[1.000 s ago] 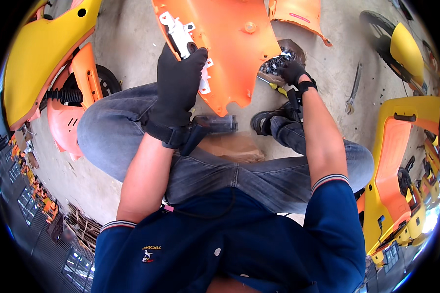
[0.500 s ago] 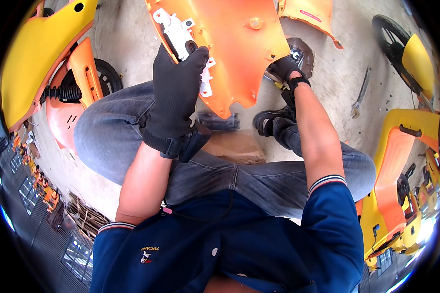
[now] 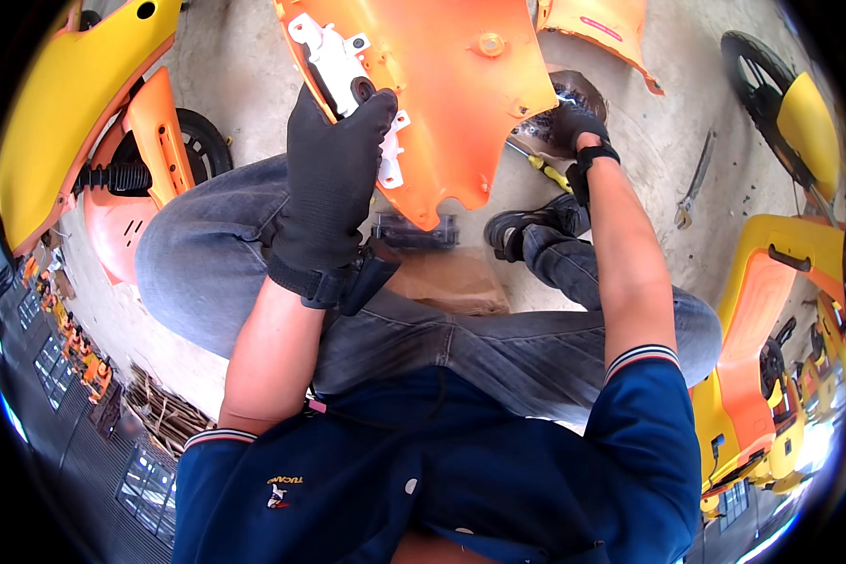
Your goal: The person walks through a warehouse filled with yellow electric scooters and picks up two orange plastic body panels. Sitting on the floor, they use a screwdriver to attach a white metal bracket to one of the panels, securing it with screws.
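Observation:
My left hand (image 3: 338,141), in a black glove, is closed round the left edge of a large orange plastic panel (image 3: 470,122). Its thumb lies by a dark round part on a white plastic bracket (image 3: 329,58) along that edge. Past the panel's right corner, my gloved right hand (image 3: 578,124) is at a dish of small metal hardware (image 3: 540,130). Its fingers are bent together, and what they pinch, if anything, is too small to make out. Beside the dish lies a screwdriver (image 3: 550,171) with a yellow and black handle.
An adjustable wrench (image 3: 696,183) lies on the concrete floor to the right. Between my legs are a dark clear-wrapped item (image 3: 414,231) and flat brown cardboard (image 3: 451,282). Yellow and orange vehicle bodies (image 3: 85,103) stand at both sides. Another orange panel (image 3: 597,28) lies at the top.
My right hand has moved slightly right and up over the dish, uncovering more of the hardware and the screwdriver. My left hand and the panel have barely moved.

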Demonstrator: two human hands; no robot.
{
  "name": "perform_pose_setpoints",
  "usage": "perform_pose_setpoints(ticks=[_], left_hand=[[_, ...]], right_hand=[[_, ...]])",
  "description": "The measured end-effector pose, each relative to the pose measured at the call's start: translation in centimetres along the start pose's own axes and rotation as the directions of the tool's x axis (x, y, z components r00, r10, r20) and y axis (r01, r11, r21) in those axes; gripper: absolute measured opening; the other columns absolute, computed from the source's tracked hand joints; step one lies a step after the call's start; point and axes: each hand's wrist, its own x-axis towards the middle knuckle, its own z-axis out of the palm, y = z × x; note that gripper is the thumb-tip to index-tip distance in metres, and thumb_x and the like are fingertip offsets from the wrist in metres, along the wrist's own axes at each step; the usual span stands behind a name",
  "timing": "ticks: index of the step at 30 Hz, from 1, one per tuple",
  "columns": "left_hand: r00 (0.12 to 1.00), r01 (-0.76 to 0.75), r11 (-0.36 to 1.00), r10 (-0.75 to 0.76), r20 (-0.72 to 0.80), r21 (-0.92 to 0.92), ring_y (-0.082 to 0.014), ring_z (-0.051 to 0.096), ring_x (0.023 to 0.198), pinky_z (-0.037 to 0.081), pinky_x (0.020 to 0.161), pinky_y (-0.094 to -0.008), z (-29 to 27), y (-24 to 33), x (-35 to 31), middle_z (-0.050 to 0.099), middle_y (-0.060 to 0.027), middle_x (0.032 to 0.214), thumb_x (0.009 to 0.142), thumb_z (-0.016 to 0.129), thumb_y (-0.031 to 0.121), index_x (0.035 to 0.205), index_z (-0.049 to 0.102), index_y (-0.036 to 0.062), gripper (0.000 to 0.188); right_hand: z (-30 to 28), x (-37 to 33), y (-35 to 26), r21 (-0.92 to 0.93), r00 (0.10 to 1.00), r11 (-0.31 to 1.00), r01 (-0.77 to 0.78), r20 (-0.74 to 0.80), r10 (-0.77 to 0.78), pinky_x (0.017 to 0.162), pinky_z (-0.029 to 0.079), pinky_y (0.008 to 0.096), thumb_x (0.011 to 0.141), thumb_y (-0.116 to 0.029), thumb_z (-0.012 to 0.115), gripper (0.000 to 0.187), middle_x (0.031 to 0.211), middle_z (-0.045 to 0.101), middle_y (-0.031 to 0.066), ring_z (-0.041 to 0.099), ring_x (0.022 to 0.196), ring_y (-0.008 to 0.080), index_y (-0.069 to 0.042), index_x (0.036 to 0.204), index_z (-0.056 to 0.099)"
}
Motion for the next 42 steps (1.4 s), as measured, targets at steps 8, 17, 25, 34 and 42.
perform_pose_setpoints(ticks=[8, 17, 25, 34, 42], left_hand=[[1.000, -0.023, 0.999, 0.024, -0.015, 0.044, -0.0138, 0.065, 0.074, 0.053, 0.066, -0.0302, -0.1, -0.2, 0.0, 0.068, -0.0084, 0.087, 0.086, 0.067, 0.008, 0.103, 0.061, -0.0041, 0.022], [1.000, -0.031, 0.997, 0.031, 0.006, 0.074, -0.0143, 0.066, 0.072, 0.053, 0.065, -0.0303, 0.2, -0.1, 0.0, 0.069, -0.0091, 0.087, 0.086, 0.066, 0.007, 0.103, 0.062, -0.0043, 0.021], [0.999, -0.044, 0.996, 0.042, 0.020, 0.084, -0.0140, 0.066, 0.073, 0.052, 0.065, -0.0298, 0.2, -0.2, -0.3, 0.069, -0.0090, 0.086, 0.086, 0.067, 0.008, 0.103, 0.062, -0.0047, 0.022], [0.999, -0.051, 0.995, 0.050, 0.006, 0.082, -0.0140, 0.064, 0.068, 0.051, 0.064, -0.0306, 0.5, -0.4, -0.2, 0.067, -0.0084, 0.082, 0.086, 0.067, 0.010, 0.098, 0.061, -0.0040, 0.019], [0.998, -0.036, 0.995, 0.041, -0.051, 0.087, -0.0149, 0.066, 0.071, 0.052, 0.064, -0.0294, 0.4, -0.1, 0.2, 0.068, -0.0088, 0.084, 0.086, 0.067, 0.007, 0.099, 0.060, -0.0043, 0.019]], right_hand=[[-3.8, -1.5, -2.3, -0.035, 0.998, 0.999, 0.038, 0.052, -0.036, 0.096, 0.050, 0.0422, 0.091, -0.025, 0.053, 0.033, 0.123, 0.066, 0.0169, 0.062, 0.115, 0.0329, -0.014, 0.116, 0.071], [5.9, 3.0, -0.2, 0.155, 0.954, 0.942, 0.298, -0.093, -0.286, 0.091, 0.050, 0.0406, 0.086, -0.027, 0.062, 0.023, 0.114, 0.068, 0.0161, 0.064, 0.106, 0.0329, -0.017, 0.106, 0.069], [3.4, -0.5, -4.2, 0.046, 0.990, 0.994, 0.103, -0.104, -0.098, 0.105, 0.044, 0.0426, 0.093, -0.019, 0.053, 0.042, 0.134, 0.059, 0.0173, 0.056, 0.125, 0.0326, -0.014, 0.134, 0.058], [1.8, -2.6, -6.6, 0.034, 0.964, 0.989, 0.143, -0.231, -0.131, 0.110, 0.041, 0.0414, 0.096, -0.018, 0.045, 0.042, 0.143, 0.052, 0.0157, 0.050, 0.132, 0.0296, -0.016, 0.137, 0.056], [0.3, -4.0, -8.9, -0.034, 0.944, 0.983, 0.182, -0.274, -0.185, 0.106, 0.044, 0.0413, 0.099, -0.017, 0.042, 0.039, 0.132, 0.061, 0.0157, 0.059, 0.121, 0.0289, -0.012, 0.132, 0.060]])
